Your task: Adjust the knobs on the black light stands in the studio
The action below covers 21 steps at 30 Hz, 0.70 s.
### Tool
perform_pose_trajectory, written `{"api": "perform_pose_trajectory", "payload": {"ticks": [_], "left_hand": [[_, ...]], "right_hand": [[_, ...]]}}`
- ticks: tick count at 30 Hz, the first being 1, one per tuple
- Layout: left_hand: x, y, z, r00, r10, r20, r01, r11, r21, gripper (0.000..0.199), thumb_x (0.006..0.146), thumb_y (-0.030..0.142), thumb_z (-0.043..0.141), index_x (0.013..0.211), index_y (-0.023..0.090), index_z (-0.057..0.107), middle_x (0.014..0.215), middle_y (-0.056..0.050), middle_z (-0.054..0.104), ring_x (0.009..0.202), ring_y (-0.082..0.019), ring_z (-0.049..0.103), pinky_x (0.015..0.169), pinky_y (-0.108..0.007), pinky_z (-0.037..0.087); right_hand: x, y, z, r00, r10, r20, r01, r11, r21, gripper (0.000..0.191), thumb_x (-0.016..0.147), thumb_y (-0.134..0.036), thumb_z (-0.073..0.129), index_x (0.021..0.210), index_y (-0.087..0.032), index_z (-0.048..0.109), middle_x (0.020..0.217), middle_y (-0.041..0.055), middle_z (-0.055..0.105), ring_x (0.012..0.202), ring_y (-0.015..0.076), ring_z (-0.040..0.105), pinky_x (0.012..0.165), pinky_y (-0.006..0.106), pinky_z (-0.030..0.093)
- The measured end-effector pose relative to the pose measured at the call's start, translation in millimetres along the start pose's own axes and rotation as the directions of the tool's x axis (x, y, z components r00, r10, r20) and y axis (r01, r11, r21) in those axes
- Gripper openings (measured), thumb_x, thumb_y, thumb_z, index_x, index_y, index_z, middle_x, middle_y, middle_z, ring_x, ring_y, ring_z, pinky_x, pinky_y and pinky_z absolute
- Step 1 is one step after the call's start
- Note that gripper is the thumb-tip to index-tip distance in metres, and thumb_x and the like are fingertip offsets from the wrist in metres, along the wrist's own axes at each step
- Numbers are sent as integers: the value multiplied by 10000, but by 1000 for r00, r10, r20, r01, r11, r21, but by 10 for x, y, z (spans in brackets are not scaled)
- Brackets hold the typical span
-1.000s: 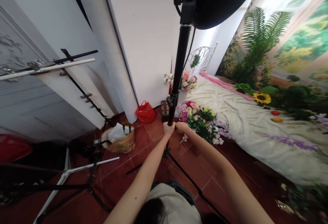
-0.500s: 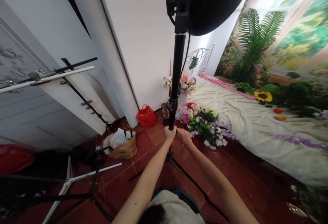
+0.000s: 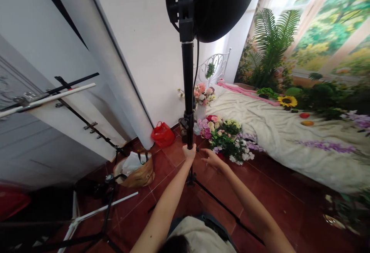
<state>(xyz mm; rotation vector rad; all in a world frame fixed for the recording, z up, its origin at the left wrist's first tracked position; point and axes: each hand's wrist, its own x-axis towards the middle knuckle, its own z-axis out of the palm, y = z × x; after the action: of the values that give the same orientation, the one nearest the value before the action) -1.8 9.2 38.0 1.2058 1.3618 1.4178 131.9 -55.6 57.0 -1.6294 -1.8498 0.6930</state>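
Note:
A black light stand (image 3: 187, 75) rises in front of me, with a large black studio light (image 3: 222, 6) at its top. My left hand (image 3: 189, 152) is wrapped round the stand's pole, below a black clamp collar. Just right of the pole, my right hand (image 3: 212, 158) is off it, its fingers apart and nothing visible in them. A small dark knob (image 3: 197, 149) sits on the pole between the two hands. The stand's legs spread over the red tiled floor (image 3: 167, 176). A thin black cable hangs down beside the pole from the light.
To the right is a bed (image 3: 277, 137) with a cream cover, artificial flowers (image 3: 228, 137) at its near corner. A red plastic bag (image 3: 163, 134) and a woven bag (image 3: 138, 171) stand on the floor. Another stand (image 3: 106, 206) and white tubes (image 3: 106, 206) lie left.
My right hand has come away from the pole and its fingers have opened. The left hand keeps its grip. The view has shifted, so the stand appears further left.

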Motion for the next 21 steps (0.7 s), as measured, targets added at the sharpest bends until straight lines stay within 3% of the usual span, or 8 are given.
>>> {"api": "perform_pose_trajectory", "payload": {"ticks": [3, 5, 7, 10, 13, 16, 21], "left_hand": [[-5, 18, -3, 1000, -21, 6, 21, 1000, 16, 260, 610, 297, 625, 439, 144, 504, 443, 11, 482, 434, -90, 446, 434, -195, 311], [-8, 19, -1, 1000, -31, 5, 31, 999, 25, 246, 614, 289, 619, 447, 146, 509, 451, 8, 493, 442, -95, 459, 441, -198, 327], [-7, 10, 4, 1000, -23, 8, 23, 999, 27, 244, 618, 281, 604, 440, 153, 497, 451, 10, 487, 444, -97, 462, 449, -201, 336], [3, -21, 10, 1000, 3, 19, -4, 1000, 22, 242, 614, 280, 596, 438, 162, 480, 455, 13, 481, 452, -100, 468, 464, -206, 349], [16, -54, -12, 999, 22, 41, -23, 999, 32, 237, 622, 293, 601, 460, 158, 492, 477, 8, 499, 475, -107, 483, 486, -212, 368], [12, -58, -94, 991, 34, 130, -40, 998, 45, 217, 650, 322, 605, 542, 141, 553, 525, -1, 540, 512, -117, 510, 519, -220, 396], [-102, -55, -325, 940, 123, 317, -137, 990, 22, 229, 674, 349, 640, 748, 132, 627, 721, -40, 639, 670, -140, 586, 670, -253, 462]], "right_hand": [[262, -387, -407, 996, -75, -50, 87, 939, 333, 688, 748, -367, 634, 1360, -238, 348, 1294, 137, 504, 1139, 240, 531, 912, 427, 461], [391, -786, -667, 971, -202, -126, 238, 859, 454, 746, 763, -395, 635, 1391, -272, 252, 1344, 125, 451, 1168, 206, 513, 929, 393, 457], [481, -1197, -842, 930, -302, -208, 365, 814, 451, 834, 735, -396, 674, 1403, -277, 190, 1327, 117, 458, 1150, 196, 526, 917, 368, 468], [565, -1631, -885, 893, -319, -317, 410, 867, 284, 866, 682, -381, 716, 1370, -214, 217, 1213, 123, 536, 1045, 220, 583, 846, 363, 497], [605, -1769, -772, 888, -238, -392, 312, 940, 137, 687, 733, -339, 645, 1297, -176, 288, 1032, 97, 616, 929, 229, 622, 779, 349, 501], [626, -1780, -723, 879, -226, -421, 291, 952, 97, 566, 752, -301, 593, 1235, -181, 324, 947, 70, 634, 870, 216, 630, 753, 326, 495], [723, -1983, -999, 812, -305, -498, 369, 929, 33, 558, 759, -323, 577, 1227, -159, 322, 948, 78, 617, 869, 229, 621, 757, 351, 493]]}}
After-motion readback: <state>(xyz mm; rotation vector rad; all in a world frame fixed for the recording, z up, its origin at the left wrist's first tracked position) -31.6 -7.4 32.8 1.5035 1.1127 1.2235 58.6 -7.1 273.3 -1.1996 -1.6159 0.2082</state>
